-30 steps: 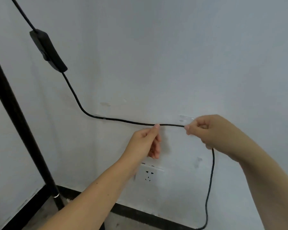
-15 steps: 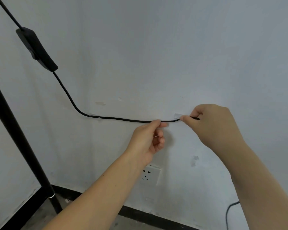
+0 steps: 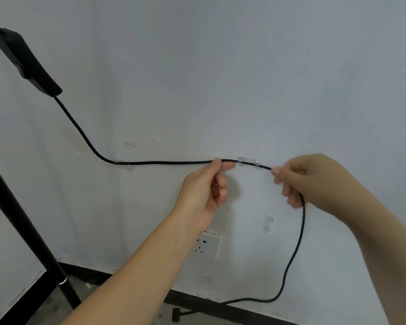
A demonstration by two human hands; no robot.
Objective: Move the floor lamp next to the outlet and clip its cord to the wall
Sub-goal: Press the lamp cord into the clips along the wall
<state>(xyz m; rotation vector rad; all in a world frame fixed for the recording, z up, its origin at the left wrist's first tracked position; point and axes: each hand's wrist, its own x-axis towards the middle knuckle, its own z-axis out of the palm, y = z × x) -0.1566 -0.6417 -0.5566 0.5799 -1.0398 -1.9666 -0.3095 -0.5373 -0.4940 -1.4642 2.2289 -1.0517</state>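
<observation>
The lamp's black cord (image 3: 164,163) runs along the white wall from an inline switch (image 3: 28,64) at upper left. It passes a small clip (image 3: 117,162) and sits in a clear clip (image 3: 249,161) on the wall. My left hand (image 3: 206,191) pinches the cord just left of the clear clip. My right hand (image 3: 314,181) pinches it just right of that clip. From there the cord drops in a loop to its plug (image 3: 176,314) on the floor. The lamp's black pole (image 3: 21,221) stands at left. A white outlet (image 3: 208,245) sits low on the wall, partly behind my left wrist.
A third clear clip (image 3: 268,221) is stuck to the wall below the right hand. A black baseboard (image 3: 232,308) runs along the foot of the wall above a grey concrete floor (image 3: 45,308). The room corner lies left of the cord's bend.
My right hand has slid to the right off the clear clip, and the cord now lies inside it. The view has moved closer to the wall.
</observation>
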